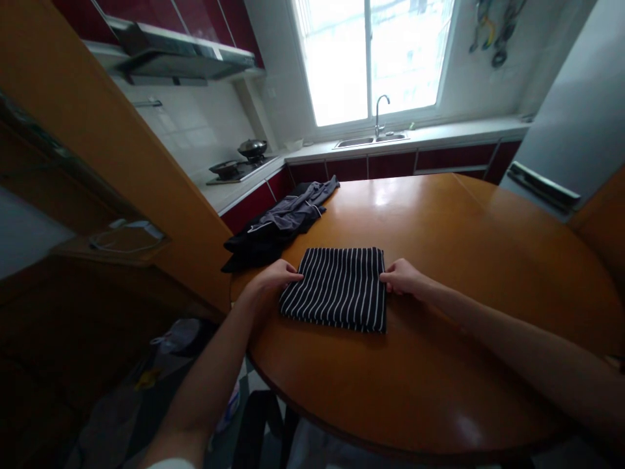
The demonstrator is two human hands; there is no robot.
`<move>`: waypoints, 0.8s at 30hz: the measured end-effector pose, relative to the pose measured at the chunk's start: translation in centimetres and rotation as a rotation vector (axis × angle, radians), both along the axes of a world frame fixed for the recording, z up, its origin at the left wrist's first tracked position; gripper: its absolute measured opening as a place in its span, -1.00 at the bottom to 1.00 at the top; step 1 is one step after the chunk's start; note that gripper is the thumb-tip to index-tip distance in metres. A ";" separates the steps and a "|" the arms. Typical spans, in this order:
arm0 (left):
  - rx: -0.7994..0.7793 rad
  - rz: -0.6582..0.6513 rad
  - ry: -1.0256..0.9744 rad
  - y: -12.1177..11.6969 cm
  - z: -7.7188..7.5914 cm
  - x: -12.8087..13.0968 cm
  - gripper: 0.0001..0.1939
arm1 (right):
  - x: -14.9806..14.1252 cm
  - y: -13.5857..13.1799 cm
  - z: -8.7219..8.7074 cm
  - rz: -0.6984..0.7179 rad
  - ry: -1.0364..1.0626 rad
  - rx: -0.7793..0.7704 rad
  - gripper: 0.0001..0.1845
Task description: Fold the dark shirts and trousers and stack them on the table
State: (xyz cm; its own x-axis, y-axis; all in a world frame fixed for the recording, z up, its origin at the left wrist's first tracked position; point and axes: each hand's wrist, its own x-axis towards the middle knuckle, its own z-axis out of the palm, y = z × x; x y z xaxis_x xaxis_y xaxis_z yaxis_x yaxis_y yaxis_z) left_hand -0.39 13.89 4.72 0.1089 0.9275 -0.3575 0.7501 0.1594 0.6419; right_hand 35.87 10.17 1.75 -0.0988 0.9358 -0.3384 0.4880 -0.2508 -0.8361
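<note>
A black cloth with white stripes (336,290) lies folded into a rough square on the wooden table (439,365). My left hand (277,275) pinches its left edge between thumb and fingers. On the opposite side, my right hand (401,277) is closed on the right edge, its fingers curled. Both hands rest low, close to the tabletop. What kind of item the striped cloth is, I cannot tell.
Dark and grey clothes (293,218) are heaped at the table's left edge. Beyond stand a gas stove (241,169) with a pan and a lidded pot, a counter with a sink (356,141), and a fridge (556,117) at right.
</note>
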 end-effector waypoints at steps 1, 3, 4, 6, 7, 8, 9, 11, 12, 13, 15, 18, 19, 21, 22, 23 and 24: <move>-0.003 0.005 -0.014 0.2 -0.1 0.5 -0.48 | 0.5 0.3 0.0 -0.012 -0.008 0.014 -0.64; -0.013 0.027 -0.070 0.6 -0.3 2.1 -0.49 | 2.3 1.4 0.0 -0.036 -0.042 0.045 -0.65; -0.025 0.043 -0.111 0.8 -0.4 3.2 -0.50 | 3.6 2.1 0.1 -0.048 -0.075 0.062 -0.65; -0.058 0.072 -0.202 1.6 -0.8 6.2 -0.52 | 6.8 3.6 0.3 -0.054 -0.152 0.101 -0.68; -0.072 0.079 -0.247 2.0 -1.1 8.0 -0.54 | 8.6 4.3 0.4 -0.064 -0.190 0.130 -0.69; -0.082 0.075 -0.288 2.5 -1.4 9.8 -0.55 | 10.4 5.0 0.5 -0.077 -0.227 0.162 -0.70; -0.088 0.060 -0.319 3.1 -1.6 11.7 -0.57 | 12.2 5.6 0.6 -0.088 -0.268 0.178 -0.71; -0.094 0.016 -0.339 4.0 -2.0 15.2 -0.59 | 15.5 6.3 0.8 -0.108 -0.337 0.183 -0.72; -0.099 -0.008 -0.327 4.3 -2.1 16.6 -0.59 | 16.9 6.6 0.9 -0.119 -0.368 0.174 -0.73; -0.092 -0.028 -0.304 4.5 -2.2 17.7 -0.57 | 17.9 6.7 1.0 -0.135 -0.402 0.177 -0.76; 0.003 -0.054 -0.246 4.7 -2.2 18.9 -0.51 | 19.0 6.6 1.4 -0.200 -0.492 0.257 -0.81; 0.224 -0.063 -0.213 4.3 -2.1 18.2 -0.45 | 17.4 5.8 2.2 -0.271 -0.597 0.538 -0.84; 0.251 -0.092 -0.230 4.0 -2.0 17.6 -0.46 | 16.1 5.3 2.5 -0.240 -0.585 0.646 -0.83; 0.186 -0.215 -0.289 3.1 -1.8 16.2 -0.50 | 12.7 3.9 2.9 -0.073 -0.496 0.815 -0.82; 0.139 -0.290 -0.312 2.5 -1.8 15.6 -0.52 | 10.9 2.9 2.9 0.047 -0.450 0.867 -0.83; 0.097 -0.356 -0.327 1.9 -1.7 15.1 -0.54 | 9.0 1.9 2.9 0.150 -0.409 0.889 -0.82; 0.070 -0.401 -0.337 1.4 -1.7 14.8 -0.56 | 7.3 0.9 2.7 0.256 -0.386 0.877 -0.82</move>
State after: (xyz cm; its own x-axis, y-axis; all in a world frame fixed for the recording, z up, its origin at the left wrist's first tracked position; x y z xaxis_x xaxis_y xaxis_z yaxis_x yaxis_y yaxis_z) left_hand 14.39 15.26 3.03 0.5582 0.8099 -0.1803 0.4932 -0.1492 0.8570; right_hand 43.15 11.05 4.50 -0.3614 0.8364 0.4122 0.7191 0.5314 -0.4477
